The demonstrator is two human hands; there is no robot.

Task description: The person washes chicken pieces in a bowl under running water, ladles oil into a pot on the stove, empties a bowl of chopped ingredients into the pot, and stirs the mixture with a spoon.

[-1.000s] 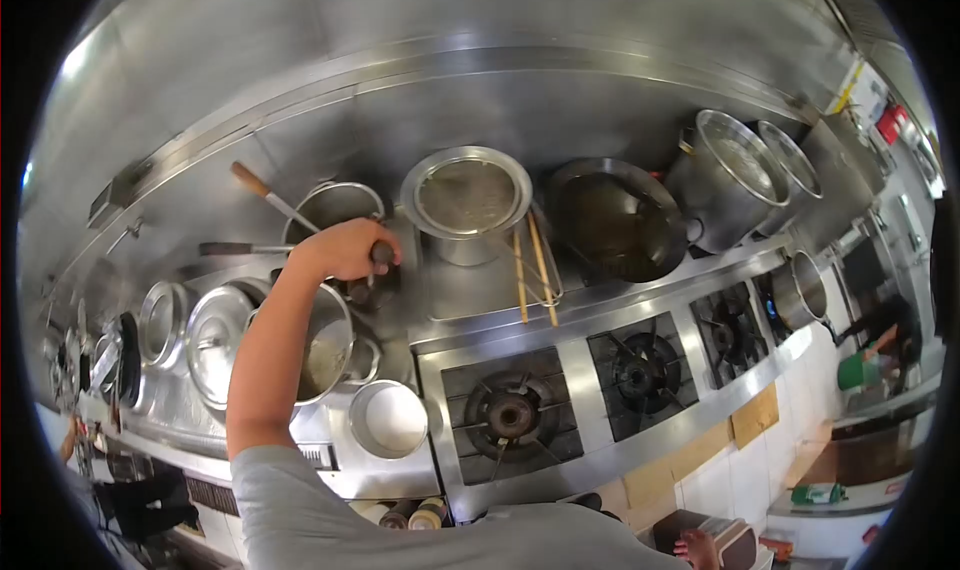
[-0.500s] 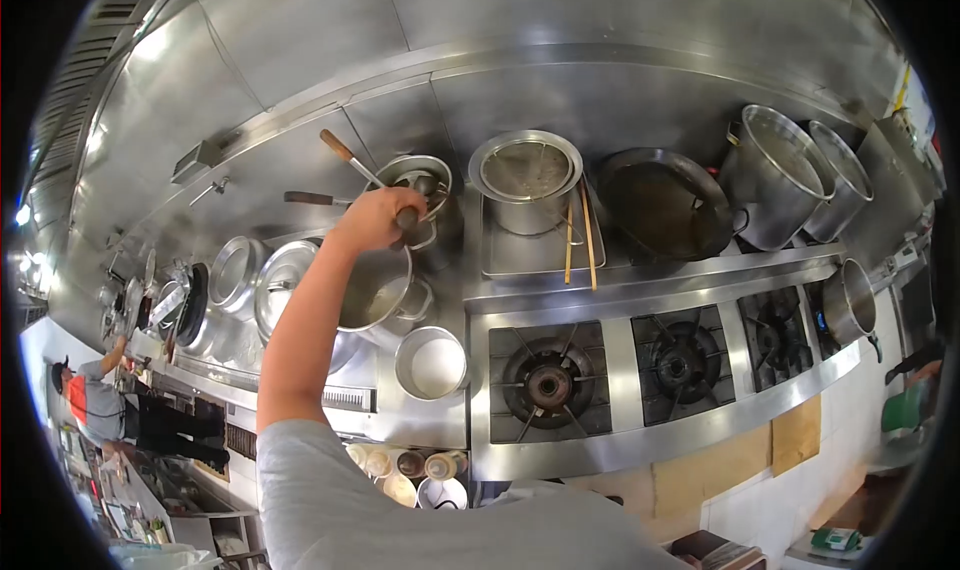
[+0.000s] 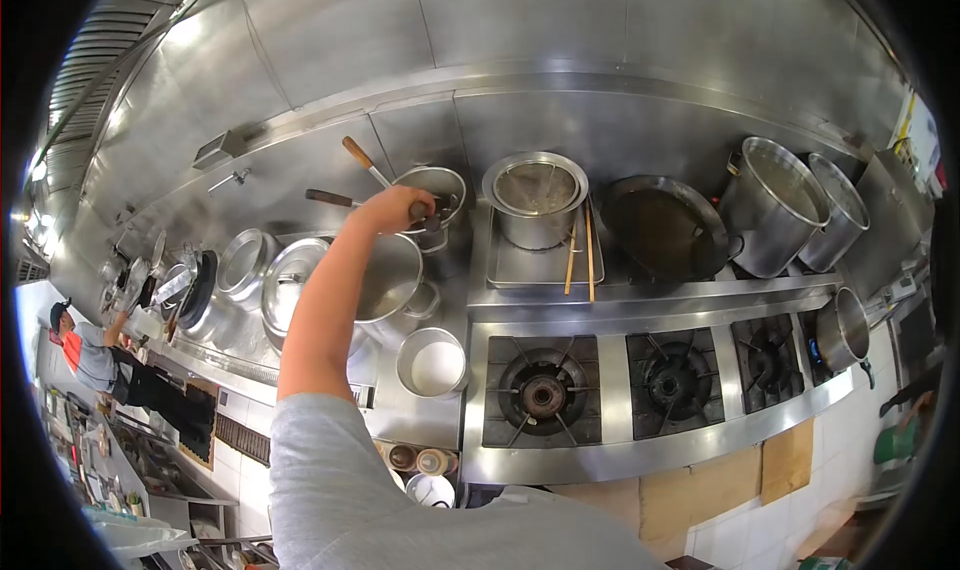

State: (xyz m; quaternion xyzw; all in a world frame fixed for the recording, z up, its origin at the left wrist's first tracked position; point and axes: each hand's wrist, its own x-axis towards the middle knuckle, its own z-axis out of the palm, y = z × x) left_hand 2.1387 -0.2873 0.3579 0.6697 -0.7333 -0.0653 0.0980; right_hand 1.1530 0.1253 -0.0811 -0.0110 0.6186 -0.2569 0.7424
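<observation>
My left hand (image 3: 394, 210) reaches up from the bottom, fingers closed round a dark rounded handle (image 3: 418, 211). It is at the near rim of a steel pot (image 3: 455, 183) that stands at the back. What the handle belongs to is mostly hidden by my hand. Two more handles, one wooden (image 3: 356, 152) and one dark (image 3: 328, 198), stick out to the left of that pot. Just below my hand is a wider pot (image 3: 412, 288) with liquid in it, partly behind my forearm. My right hand is out of view.
A strainer (image 3: 536, 186) rests on a pot, with chopsticks (image 3: 590, 255) beside it. Right of these are a wok (image 3: 665, 232) and tall pots (image 3: 775, 210). Burners (image 3: 543, 390) line the front. A small white-bottomed pot (image 3: 432, 362) sits nearer. A co-worker (image 3: 95, 355) stands far left.
The view has swung left, bringing the co-worker into sight. My left hand keeps its grip at the back pot. My right hand, at the lower right edge one second ago, is gone from view.
</observation>
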